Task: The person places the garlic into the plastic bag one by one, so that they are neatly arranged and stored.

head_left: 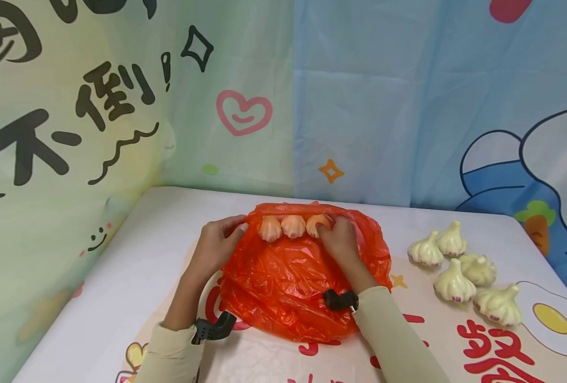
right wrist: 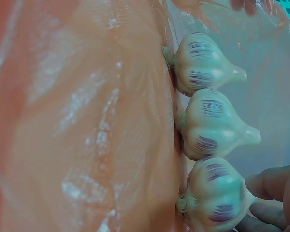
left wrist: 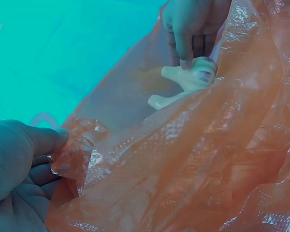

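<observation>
A thin red plastic bag (head_left: 293,287) lies spread out on the table. My left hand (head_left: 218,242) pinches its upper left edge between thumb and fingers; the gathered film (left wrist: 82,145) shows in the left wrist view. Three garlic bulbs sit in a row at the bag's mouth: a left one (head_left: 270,230), a middle one (head_left: 293,227) and a right one (right wrist: 217,193). The thumb and fingers of my right hand (head_left: 342,239) grip the right bulb by its stem end. In the right wrist view the stems point away from the bag's front layer.
To the right on the table lies a group of several more garlic bulbs (head_left: 455,282). A printed mat (head_left: 255,356) with red characters extends under the bag. Behind the white table (head_left: 168,213) hangs a patterned cloth (head_left: 360,106), with another side of it at left.
</observation>
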Motion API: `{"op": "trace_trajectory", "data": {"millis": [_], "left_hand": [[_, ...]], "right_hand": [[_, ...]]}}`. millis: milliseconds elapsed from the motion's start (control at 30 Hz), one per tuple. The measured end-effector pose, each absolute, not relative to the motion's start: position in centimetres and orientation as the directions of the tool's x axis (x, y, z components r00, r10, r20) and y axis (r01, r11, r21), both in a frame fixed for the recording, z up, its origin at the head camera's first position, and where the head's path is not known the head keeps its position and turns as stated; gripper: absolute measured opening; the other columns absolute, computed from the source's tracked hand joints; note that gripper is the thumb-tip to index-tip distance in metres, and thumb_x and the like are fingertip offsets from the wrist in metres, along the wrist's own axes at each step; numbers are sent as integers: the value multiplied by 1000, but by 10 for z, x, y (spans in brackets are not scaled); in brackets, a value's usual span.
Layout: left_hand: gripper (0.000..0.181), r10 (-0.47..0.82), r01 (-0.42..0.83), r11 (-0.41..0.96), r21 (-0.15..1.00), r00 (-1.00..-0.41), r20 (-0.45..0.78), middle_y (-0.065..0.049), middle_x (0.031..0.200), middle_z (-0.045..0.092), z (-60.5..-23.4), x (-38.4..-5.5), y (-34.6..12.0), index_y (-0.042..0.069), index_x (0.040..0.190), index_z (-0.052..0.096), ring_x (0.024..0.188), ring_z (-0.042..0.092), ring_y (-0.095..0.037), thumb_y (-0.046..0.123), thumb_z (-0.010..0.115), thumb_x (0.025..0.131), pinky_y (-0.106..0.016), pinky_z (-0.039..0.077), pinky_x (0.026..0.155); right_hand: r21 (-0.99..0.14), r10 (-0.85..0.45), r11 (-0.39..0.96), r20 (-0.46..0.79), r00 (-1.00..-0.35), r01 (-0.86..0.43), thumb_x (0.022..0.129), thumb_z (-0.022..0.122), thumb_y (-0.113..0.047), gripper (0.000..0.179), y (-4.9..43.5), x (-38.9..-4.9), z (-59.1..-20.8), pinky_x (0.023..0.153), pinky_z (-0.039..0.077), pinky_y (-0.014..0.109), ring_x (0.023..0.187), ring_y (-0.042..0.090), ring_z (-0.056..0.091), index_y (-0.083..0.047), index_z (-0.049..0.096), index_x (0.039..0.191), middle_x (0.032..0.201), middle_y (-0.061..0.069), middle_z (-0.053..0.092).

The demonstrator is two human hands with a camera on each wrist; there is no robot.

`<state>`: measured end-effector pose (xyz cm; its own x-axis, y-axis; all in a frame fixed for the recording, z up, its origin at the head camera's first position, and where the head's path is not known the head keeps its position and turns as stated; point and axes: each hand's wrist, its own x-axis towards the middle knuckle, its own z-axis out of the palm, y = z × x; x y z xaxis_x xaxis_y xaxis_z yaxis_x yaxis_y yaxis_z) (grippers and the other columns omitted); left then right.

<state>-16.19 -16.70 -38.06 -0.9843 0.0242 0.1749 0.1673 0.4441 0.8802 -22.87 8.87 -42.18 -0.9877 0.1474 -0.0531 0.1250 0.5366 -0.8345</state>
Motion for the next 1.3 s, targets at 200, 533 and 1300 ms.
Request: {"op": "trace_trajectory", "data": {"millis": [200, 533, 1300], "left_hand": [[32, 27, 163, 453, 876, -985, 169, -10, 119, 66, -380, -163, -167, 5, 128, 63, 94, 68, -23, 16, 59, 98, -35, 58, 76], [34, 25, 137, 450, 882, -990, 141, -11, 119, 66, -380, -164, -169, 5, 130, 62, 95, 68, -25, 16, 59, 98, -37, 58, 76], [33, 34, 146, 448, 882, -989, 147, -13, 119, 66, -381, -164, -168, 3, 129, 61, 96, 68, -26, 15, 58, 99, -38, 57, 77]], "right_hand": [[-829, 134, 553, -14, -991, 87, 94, 63, -15, 29, 91, -224, -422, 82, 56, 45, 92, 30, 62, -2, 61, 120, 108, 15, 64], [-784, 109, 618, 165, -980, -63, 94, 63, -16, 21, 95, -209, -408, 75, 57, 42, 83, 31, 60, 2, 66, 103, 90, 17, 65], [-764, -143, 571, 266, -953, -299, 95, 64, -13, 32, 152, -162, -384, 85, 54, 44, 106, 30, 63, -7, 65, 126, 116, 11, 68]]}}
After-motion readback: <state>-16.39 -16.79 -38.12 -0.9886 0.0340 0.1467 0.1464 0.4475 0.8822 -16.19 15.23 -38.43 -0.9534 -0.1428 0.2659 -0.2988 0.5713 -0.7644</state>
